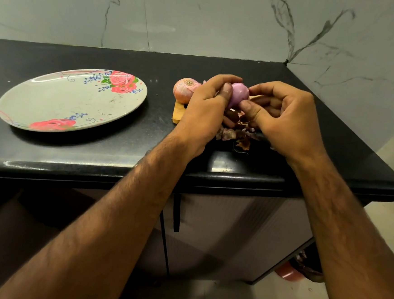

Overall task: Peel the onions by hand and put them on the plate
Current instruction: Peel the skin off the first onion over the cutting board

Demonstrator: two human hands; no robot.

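Holding a peeled onion (pixel 239 95) between them, both hands work above the right part of the black worktop (pixel 97 151). The left hand (pixel 203 112) wraps the onion's left side, thumb pressed flat against the smooth purple surface, fingers curled over the top. The right hand (pixel 285 118) closes on its right side, thumb tip at the lower edge, fingers hooked behind (their tips are hidden). The two hands are drawn together, nearly touching at the thumbs. Below them a heap of dry, brown-purple skins (pixel 237 134) lies on the worktop near its front edge. A second onion (pixel 185 90), still in its pale pink papery skin, sits just left of the left hand, on a small wooden board (pixel 179 112) of which only a corner shows. Well apart to the left rests a plate (pixel 60 102), oval, grey-white with red roses printed at two edges, nothing on it. Grey-veined marble wall (pixel 201 20) behind.
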